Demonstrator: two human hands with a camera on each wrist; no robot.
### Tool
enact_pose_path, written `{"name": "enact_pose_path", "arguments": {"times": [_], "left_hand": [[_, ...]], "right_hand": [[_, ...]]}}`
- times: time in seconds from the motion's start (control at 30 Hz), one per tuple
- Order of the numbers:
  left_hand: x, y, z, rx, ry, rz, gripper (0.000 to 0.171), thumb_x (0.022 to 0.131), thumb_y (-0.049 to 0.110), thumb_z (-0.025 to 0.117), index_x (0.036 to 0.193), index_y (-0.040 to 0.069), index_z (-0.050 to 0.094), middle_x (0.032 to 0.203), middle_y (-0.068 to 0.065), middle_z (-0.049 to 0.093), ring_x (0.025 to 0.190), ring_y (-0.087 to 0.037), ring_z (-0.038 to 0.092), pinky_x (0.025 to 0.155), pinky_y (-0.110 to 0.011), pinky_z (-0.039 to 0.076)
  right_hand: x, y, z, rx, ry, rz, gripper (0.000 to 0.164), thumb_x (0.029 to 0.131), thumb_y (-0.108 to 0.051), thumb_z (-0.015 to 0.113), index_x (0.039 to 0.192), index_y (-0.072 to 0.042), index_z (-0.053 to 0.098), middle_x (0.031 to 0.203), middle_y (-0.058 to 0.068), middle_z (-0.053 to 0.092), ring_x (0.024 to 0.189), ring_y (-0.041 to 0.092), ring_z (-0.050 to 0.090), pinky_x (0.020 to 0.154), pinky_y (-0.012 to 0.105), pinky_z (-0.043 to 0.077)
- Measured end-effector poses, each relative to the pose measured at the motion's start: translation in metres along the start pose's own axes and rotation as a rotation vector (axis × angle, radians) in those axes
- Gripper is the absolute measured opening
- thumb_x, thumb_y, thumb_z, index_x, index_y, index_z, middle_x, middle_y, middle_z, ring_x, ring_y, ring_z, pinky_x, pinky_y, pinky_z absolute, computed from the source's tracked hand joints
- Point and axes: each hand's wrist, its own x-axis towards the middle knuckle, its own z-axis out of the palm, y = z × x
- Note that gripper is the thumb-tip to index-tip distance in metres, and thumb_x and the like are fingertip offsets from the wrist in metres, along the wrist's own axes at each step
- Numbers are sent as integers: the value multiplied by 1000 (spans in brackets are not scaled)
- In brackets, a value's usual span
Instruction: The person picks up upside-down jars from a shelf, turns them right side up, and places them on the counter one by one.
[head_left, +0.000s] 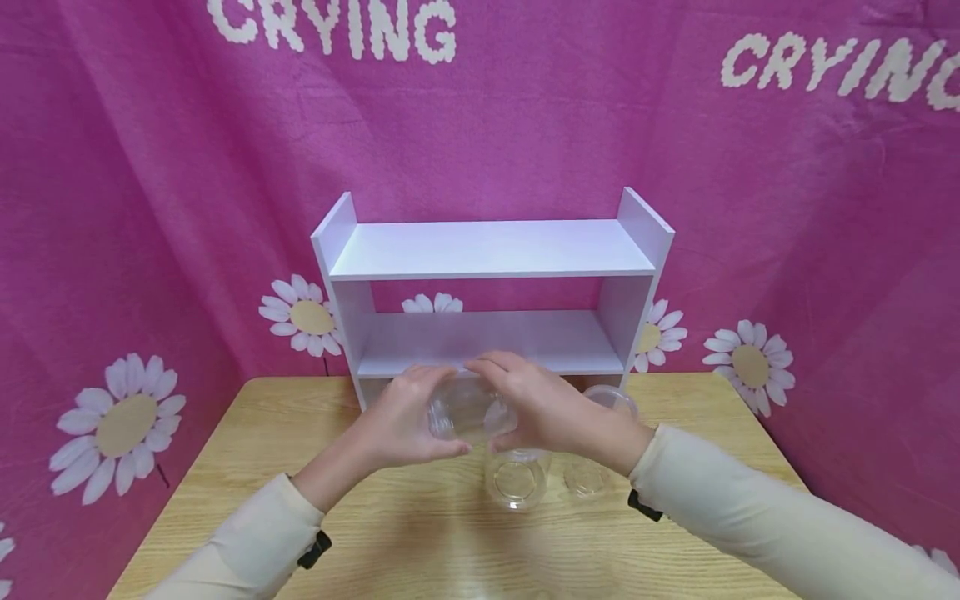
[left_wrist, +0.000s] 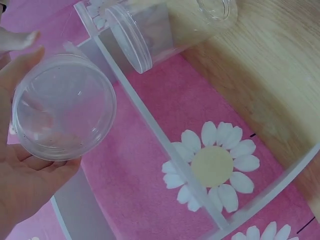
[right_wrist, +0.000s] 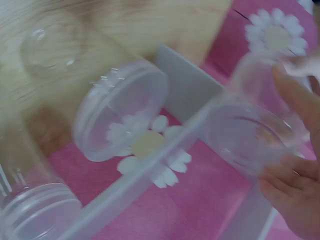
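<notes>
Both hands hold a clear plastic jar (head_left: 463,406) in front of the shelf's lower part, above the table. My left hand (head_left: 402,415) curves round its left side, and my right hand (head_left: 536,406) grips it from the right. A round end of the jar (left_wrist: 65,107) faces the left wrist camera, with the left hand (left_wrist: 35,185) around its edge. In the blurred right wrist view, the right hand's fingers (right_wrist: 282,182) lie against the jar (right_wrist: 250,137). Two more clear jars stand on the table: one (head_left: 516,482) below the hands, another (head_left: 587,477) partly behind the right forearm.
A white two-tier shelf (head_left: 487,250) stands at the back of the wooden table (head_left: 300,500), its lower level (head_left: 487,337) just beyond the hands. A pink curtain (head_left: 487,125) with white flowers and lettering hangs behind and at both sides.
</notes>
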Motion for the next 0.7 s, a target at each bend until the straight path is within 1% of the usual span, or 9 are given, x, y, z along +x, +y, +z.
{"name": "enact_pose_path", "arguments": {"times": [0.1,0.2,0.3,0.37,0.43,0.53,0.6,0.7], "left_hand": [[-1,3,1,17,-1,11,81,60,36,89,127,4,56,116,-9,67,108,-23,60,88,-39,57],[-3,4,1,33,17,26,81,58,36,89,126,6,56,115,-6,67,108,-21,59,89,-38,56],[-4,4,3,31,42,34,82,58,36,90,127,7,56,117,-5,67,109,-21,59,91,-39,56],[-5,3,4,9,48,21,83,58,34,91,128,8,56,118,-5,66,109,-21,59,90,-39,56],[-5,2,4,-22,48,-12,85,58,35,91,131,9,54,123,-6,64,112,-21,58,91,-40,56],[-5,0,3,-74,60,-66,93,59,37,91,137,10,47,133,-8,58,121,-25,55,98,-45,53],[-5,-3,1,-107,87,-90,99,60,39,90,141,11,42,141,-9,53,129,-28,51,103,-49,49],[-6,-8,-2,-179,147,-113,101,60,38,90,144,13,40,145,-8,49,135,-28,46,109,-51,43]], "right_hand": [[0,-3,6,-79,19,-35,79,58,-28,91,123,0,55,119,11,62,111,23,59,97,31,54],[0,-5,10,-106,53,-51,71,57,-26,92,114,-1,58,108,8,63,101,20,59,90,28,56],[0,-4,13,-107,73,-57,70,56,-25,92,113,-1,59,104,7,63,97,18,58,87,27,57],[0,-2,14,-98,87,-58,70,56,-25,92,114,-1,59,105,7,64,97,18,59,87,26,57],[0,-1,14,-88,103,-58,70,56,-25,92,114,-1,60,106,8,64,98,18,59,86,26,57],[1,2,12,-71,133,-45,71,57,-26,92,114,0,60,107,9,65,99,20,60,87,26,58],[1,4,10,-37,154,-18,72,57,-26,92,116,1,60,109,11,65,102,22,61,89,28,58],[2,9,7,67,190,48,75,58,-27,92,119,1,59,114,13,65,106,24,61,92,34,57]]}}
